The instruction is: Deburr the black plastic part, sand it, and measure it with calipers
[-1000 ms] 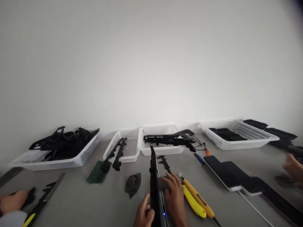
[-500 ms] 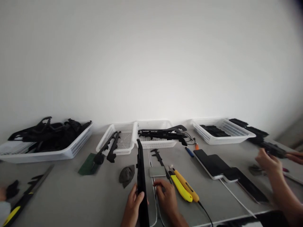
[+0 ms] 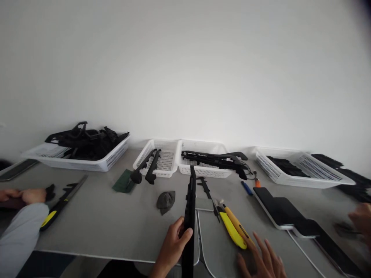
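My left hand (image 3: 174, 247) is closed around a long, narrow black plastic strip (image 3: 189, 208), held upright with notches along its edge. My right hand (image 3: 262, 262) has its fingers spread and holds nothing visible. Its fingertips are over or beside the handle end of an orange-yellow tool (image 3: 236, 222); whether they touch it I cannot tell. Next to that tool lies a bright yellow utility knife (image 3: 232, 229). A caliper (image 3: 205, 187) and a small flat grey box (image 3: 204, 204) are just beyond the strip. A crumpled dark grey piece (image 3: 166, 201) sits left of it.
Along the wall stand white baskets: one heaped with black parts (image 3: 108, 164), two smaller ones (image 3: 171, 172) (image 3: 203, 170) with black strips, another (image 3: 319, 182) at right. Phones (image 3: 274, 208) lie to the right. Co-workers' hands (image 3: 31, 195) (image 3: 362, 218) are at both sides.
My right hand has moved right, away from the strip, and its curled fingers have spread. The strip stays in my left hand. My view has turned left.
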Demonstrator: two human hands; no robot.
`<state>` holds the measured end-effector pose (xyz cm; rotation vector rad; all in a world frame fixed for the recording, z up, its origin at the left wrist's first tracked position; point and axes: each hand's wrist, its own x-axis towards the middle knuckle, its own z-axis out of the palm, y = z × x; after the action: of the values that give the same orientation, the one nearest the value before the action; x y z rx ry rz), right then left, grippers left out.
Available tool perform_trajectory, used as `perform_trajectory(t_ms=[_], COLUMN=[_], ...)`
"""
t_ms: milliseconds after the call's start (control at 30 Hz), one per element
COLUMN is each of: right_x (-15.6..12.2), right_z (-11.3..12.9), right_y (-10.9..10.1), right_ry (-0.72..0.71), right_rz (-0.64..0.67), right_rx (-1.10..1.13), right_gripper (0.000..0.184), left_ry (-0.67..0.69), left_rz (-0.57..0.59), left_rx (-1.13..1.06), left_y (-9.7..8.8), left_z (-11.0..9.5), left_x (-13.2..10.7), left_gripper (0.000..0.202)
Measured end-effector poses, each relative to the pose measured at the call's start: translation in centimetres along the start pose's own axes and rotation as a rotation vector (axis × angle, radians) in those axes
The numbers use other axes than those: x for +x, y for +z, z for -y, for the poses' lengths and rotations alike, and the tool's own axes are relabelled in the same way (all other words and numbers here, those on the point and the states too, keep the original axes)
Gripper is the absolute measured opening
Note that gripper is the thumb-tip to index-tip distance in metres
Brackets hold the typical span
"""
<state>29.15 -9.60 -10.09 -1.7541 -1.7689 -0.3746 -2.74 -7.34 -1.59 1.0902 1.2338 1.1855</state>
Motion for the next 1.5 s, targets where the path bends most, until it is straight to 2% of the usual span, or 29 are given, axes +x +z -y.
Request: perform_trajectory(t_ms=[133, 267, 433, 633, 800, 900, 1000, 1133, 1300, 1400, 1500], right_x=[1.7, 2.3, 2.1, 2.0, 2.2, 2.3, 2.3, 2.2, 2.0, 1.8, 2.0], right_z=[1.7, 3.0, 2.9, 2.9, 3.3, 3.5, 3.6, 3.7, 3.1, 1.9, 0.1], right_y=[-0.4, -1.3, -1.6, -1.3, -1.5, -1.6, -1.5, -1.5, -1.3, -1.5, -2.1], right_ry=[0.049, 0.062, 0.042, 0.051, 0.089, 0.094, 0.109, 0.136, 0.175, 0.214, 0.276], right_rz=[-0.013, -0.016, -0.027, -0.041, -0.044, -0.051, -0.051, -0.043, 0.022, 0.111, 0.194], right_rx=[0.03, 0.08, 0.092, 0.104, 0.115, 0.118, 0.128, 0.174, 0.252, 0.375, 0.463], right_gripper=[0.06, 0.064, 0.064, 0.07, 0.073, 0.071, 0.07, 0.068, 0.061, 0.055, 0.052], left_ry=[0.006, 0.003, 0.036, 0.025, 0.02, -0.007, -0.037, -0.035, -0.028, -0.005, 0.013], left_rz=[-0.011, 0.005, 0.043, -0.013, -0.035, -0.066, -0.126, -0.173, -0.138, -0.136, -0.086], left_rx=[0.009, 0.014, 0.11, 0.148, 0.039, -0.028, -0.183, -0.295, -0.283, -0.282, -0.269], left_y=[0.2, 0.3, 0.3, 0.4, 0.6, 0.2, -0.4, -0.6, -0.4, -0.5, -0.6], left_z=[-0.5, -1.1, -1.3, -1.3, -1.6, -1.6, -1.8, -2.1, -1.6, -0.9, -0.4], left_x=[-0.1, -0.1, -0.1, -0.2, -0.1, 0.3, 0.7, 0.9, 0.7, 1.0, 1.4], left_gripper=[0.049, 0.045, 0.038, 0.043, 0.044, 0.061, 0.072, 0.07, 0.072, 0.083, 0.083])
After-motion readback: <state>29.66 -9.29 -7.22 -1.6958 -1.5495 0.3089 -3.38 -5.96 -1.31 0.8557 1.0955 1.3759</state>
